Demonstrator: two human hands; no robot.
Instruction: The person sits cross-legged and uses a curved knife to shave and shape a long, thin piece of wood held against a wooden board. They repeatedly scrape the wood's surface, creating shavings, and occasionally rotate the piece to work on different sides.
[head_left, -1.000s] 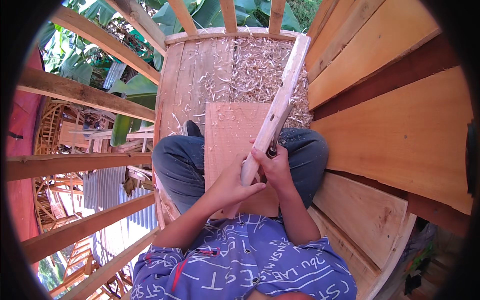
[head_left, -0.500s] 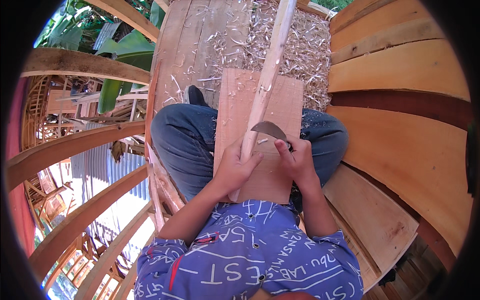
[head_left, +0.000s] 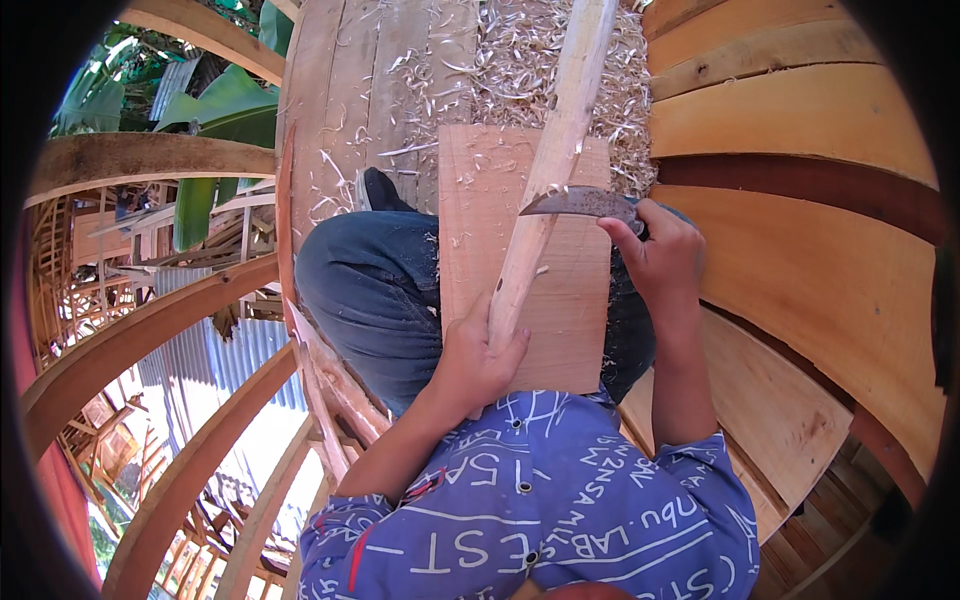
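Observation:
A long pale wooden stick (head_left: 541, 205) slants from my waist up to the far edge of the view. Its near end is wrapped by my left hand (head_left: 479, 358). In my right hand (head_left: 668, 252) is a knife with a curved, dark, rust-spotted blade (head_left: 575, 202), which lies across the stick with its tip to the left. Small curls of wood sit by the blade on the stick. Under the stick, a flat wooden board (head_left: 565, 300) rests on my lap between my bent legs; a few shavings are on it.
Wood shavings (head_left: 510, 75) litter the plank floor (head_left: 340, 90) ahead, thickest at the right. Along the right runs a wall of orange-brown planks (head_left: 800, 240). To the left are curved-looking wooden rails (head_left: 150, 325), with banana leaves (head_left: 230, 115) and corrugated sheets (head_left: 255, 350) beyond them.
My right hand and the knife have moved away from my body and to the right, the blade now across the stick. My left hand still grips the stick's near end.

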